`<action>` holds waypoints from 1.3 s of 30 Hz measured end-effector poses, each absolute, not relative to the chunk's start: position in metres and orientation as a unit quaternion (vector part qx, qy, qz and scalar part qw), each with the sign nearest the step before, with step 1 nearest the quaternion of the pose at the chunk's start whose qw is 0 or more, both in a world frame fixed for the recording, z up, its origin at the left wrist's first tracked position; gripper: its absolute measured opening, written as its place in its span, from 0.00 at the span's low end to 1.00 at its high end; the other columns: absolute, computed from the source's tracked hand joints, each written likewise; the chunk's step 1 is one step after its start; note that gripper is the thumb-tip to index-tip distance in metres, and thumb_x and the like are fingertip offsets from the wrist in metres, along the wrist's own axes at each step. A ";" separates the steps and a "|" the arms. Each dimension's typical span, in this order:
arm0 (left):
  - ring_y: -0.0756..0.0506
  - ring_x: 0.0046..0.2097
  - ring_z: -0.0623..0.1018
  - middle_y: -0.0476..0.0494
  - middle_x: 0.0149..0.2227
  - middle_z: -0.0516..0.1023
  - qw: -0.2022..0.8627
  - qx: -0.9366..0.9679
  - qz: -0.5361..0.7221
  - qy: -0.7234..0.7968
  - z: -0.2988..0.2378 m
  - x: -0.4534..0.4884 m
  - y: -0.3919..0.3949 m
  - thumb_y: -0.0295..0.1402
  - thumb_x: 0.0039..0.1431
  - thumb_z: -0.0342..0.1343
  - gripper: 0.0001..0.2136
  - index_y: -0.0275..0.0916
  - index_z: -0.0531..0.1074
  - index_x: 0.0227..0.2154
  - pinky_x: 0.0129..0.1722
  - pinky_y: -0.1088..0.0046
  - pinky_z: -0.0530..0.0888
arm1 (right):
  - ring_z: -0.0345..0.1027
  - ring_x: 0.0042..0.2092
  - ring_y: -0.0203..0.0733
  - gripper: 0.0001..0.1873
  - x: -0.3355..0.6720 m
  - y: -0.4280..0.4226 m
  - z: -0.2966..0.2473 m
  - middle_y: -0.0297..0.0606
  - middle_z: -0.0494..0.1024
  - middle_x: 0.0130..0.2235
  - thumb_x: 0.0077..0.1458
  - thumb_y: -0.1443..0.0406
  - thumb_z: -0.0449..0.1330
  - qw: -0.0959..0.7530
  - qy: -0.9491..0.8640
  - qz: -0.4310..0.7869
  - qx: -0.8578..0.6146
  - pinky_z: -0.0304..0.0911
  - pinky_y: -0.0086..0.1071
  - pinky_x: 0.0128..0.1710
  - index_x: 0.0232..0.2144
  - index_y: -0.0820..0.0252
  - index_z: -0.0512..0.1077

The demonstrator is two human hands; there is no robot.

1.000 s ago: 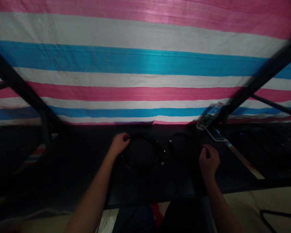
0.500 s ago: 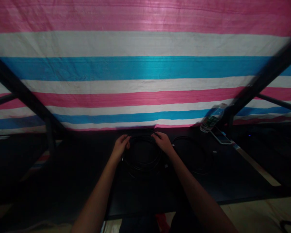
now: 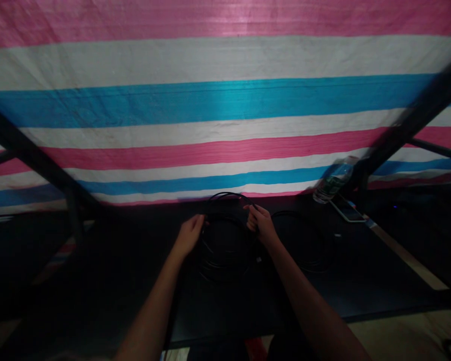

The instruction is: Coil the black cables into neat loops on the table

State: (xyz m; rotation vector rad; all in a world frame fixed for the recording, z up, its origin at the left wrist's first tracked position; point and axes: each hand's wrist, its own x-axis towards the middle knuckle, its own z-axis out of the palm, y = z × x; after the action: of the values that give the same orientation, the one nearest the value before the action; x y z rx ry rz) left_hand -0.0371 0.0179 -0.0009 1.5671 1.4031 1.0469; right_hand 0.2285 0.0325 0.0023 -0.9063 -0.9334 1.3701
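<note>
Between my hands is a coiled black cable [image 3: 225,215], its loops hard to make out against the dark table [image 3: 218,306]. My left hand [image 3: 191,231] is closed on the left side of the coil. On the right side, my right hand [image 3: 261,221] has its fingers curled round the cable. One loop arches up behind the coil toward the striped sheet. A small pale tag or connector [image 3: 259,259] shows below my right hand. A second coil of black cable [image 3: 311,268] lies on the table, right of my right forearm.
A clear plastic bottle [image 3: 332,185] stands tilted at the back right, with a phone [image 3: 348,209] beside it. Behind the table hangs a striped sheet [image 3: 210,100]. Dark metal posts [image 3: 406,133] slant at both sides. A small pale piece [image 3: 337,235] lies near the second coil.
A cable loop now rises higher behind the coil. My right hand has moved slightly right and its fingers are curled more. The view has shifted and tilted a little.
</note>
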 end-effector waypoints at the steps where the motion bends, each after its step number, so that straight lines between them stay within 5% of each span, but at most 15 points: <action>1: 0.38 0.44 0.80 0.38 0.41 0.82 0.368 0.635 0.396 0.552 0.001 -0.034 0.016 0.52 0.63 0.50 0.22 0.38 0.77 0.42 0.44 0.62 0.72 | 0.38 0.16 0.27 0.20 0.228 0.033 0.002 0.19 0.50 0.16 0.50 0.50 0.67 0.587 -0.403 0.583 -0.391 0.40 0.25 0.14 0.34 0.61 0.73; 5: 0.37 0.44 0.80 0.38 0.44 0.81 0.311 0.654 0.388 0.570 0.005 -0.031 0.013 0.45 0.59 0.59 0.15 0.40 0.75 0.42 0.46 0.60 0.73 | 0.38 0.16 0.29 0.20 0.230 0.033 0.001 0.19 0.49 0.17 0.54 0.48 0.62 0.586 -0.431 0.544 -0.418 0.42 0.27 0.14 0.35 0.59 0.73; 9: 0.41 0.38 0.81 0.41 0.40 0.81 0.443 0.562 0.446 0.537 0.005 -0.028 0.015 0.40 0.51 0.64 0.13 0.40 0.72 0.37 0.39 0.64 0.75 | 0.47 0.18 0.33 0.19 0.232 0.034 -0.002 0.24 0.56 0.17 0.56 0.49 0.60 0.580 -0.484 0.454 -0.473 0.50 0.30 0.17 0.34 0.58 0.74; 12: 0.46 0.32 0.80 0.41 0.41 0.81 0.513 0.477 0.499 0.511 0.005 -0.024 0.015 0.37 0.46 0.65 0.17 0.39 0.68 0.37 0.33 0.70 0.74 | 0.64 0.31 0.42 0.16 0.231 0.035 -0.006 0.35 0.70 0.27 0.55 0.51 0.62 0.578 -0.529 0.357 -0.509 0.63 0.35 0.31 0.31 0.57 0.75; 17: 0.52 0.21 0.71 0.53 0.23 0.74 0.590 0.389 0.533 0.466 0.012 -0.023 0.012 0.38 0.50 0.63 0.23 0.38 0.66 0.48 0.22 0.77 0.65 | 0.66 0.49 0.51 0.12 0.227 0.037 -0.015 0.46 0.74 0.42 0.57 0.55 0.60 0.547 -0.591 0.262 -0.532 0.61 0.42 0.51 0.29 0.57 0.74; 22: 0.54 0.16 0.61 0.59 0.15 0.57 0.627 0.396 0.512 0.434 0.015 -0.027 0.012 0.50 0.59 0.57 0.21 0.34 0.72 0.42 0.18 0.78 0.54 | 0.68 0.34 0.44 0.10 0.224 0.034 -0.016 0.37 0.75 0.30 0.61 0.59 0.56 0.495 -0.646 0.272 -0.514 0.62 0.35 0.38 0.31 0.56 0.71; 30: 0.50 0.21 0.68 0.48 0.17 0.65 0.743 0.353 0.439 0.362 0.024 -0.037 0.006 0.52 0.61 0.54 0.24 0.37 0.68 0.20 0.25 0.72 0.68 | 0.63 0.30 0.40 0.11 0.223 0.024 -0.003 0.33 0.70 0.27 0.61 0.55 0.56 0.534 -0.630 0.259 -0.501 0.58 0.33 0.32 0.35 0.56 0.70; 36: 0.58 0.15 0.48 0.57 0.19 0.57 0.846 0.264 0.377 0.270 0.029 -0.046 0.002 0.47 0.66 0.51 0.16 0.40 0.74 0.43 0.15 0.83 0.53 | 0.52 0.19 0.33 0.24 0.214 0.018 0.005 0.27 0.63 0.20 0.58 0.45 0.58 0.517 -0.535 0.503 -0.440 0.47 0.28 0.18 0.42 0.57 0.73; 39: 0.59 0.15 0.44 0.57 0.20 0.53 0.853 0.225 0.390 0.265 0.032 -0.051 0.004 0.53 0.66 0.47 0.21 0.41 0.73 0.43 0.12 0.86 0.47 | 0.45 0.18 0.30 0.34 0.216 0.014 0.019 0.27 0.61 0.20 0.55 0.36 0.52 0.467 -0.432 0.679 -0.366 0.43 0.26 0.15 0.40 0.58 0.74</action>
State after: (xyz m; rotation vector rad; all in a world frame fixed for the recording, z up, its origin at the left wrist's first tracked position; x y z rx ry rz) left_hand -0.0510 0.0037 0.0320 0.4741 0.5580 0.8205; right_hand 0.2163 0.0136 0.0185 -0.8985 -1.0601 1.6664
